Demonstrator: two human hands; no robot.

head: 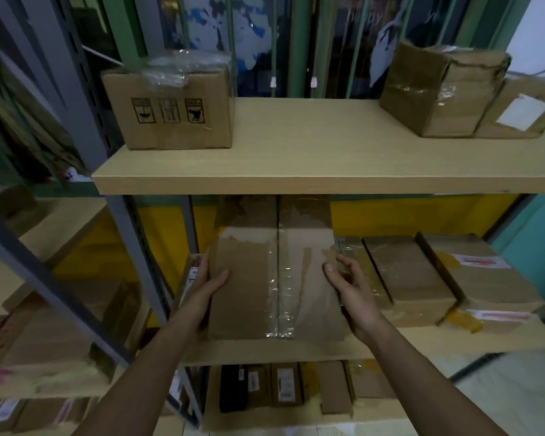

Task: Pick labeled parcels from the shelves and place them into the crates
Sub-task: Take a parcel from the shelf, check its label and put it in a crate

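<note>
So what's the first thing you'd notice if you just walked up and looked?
The left hand and the right hand grip a tall taped cardboard box by its sides at the middle shelf, dead centre. Above, on the upper shelf, a box with black handling symbols sits at the left and a crumpled box at the right.

A tall parcel [274,278] stands at the front of the middle shelf [422,341], and flat parcels [406,272] lie right of it. On the upper shelf [296,146] one box [170,111] sits left, two boxes [434,89] right.
</note>
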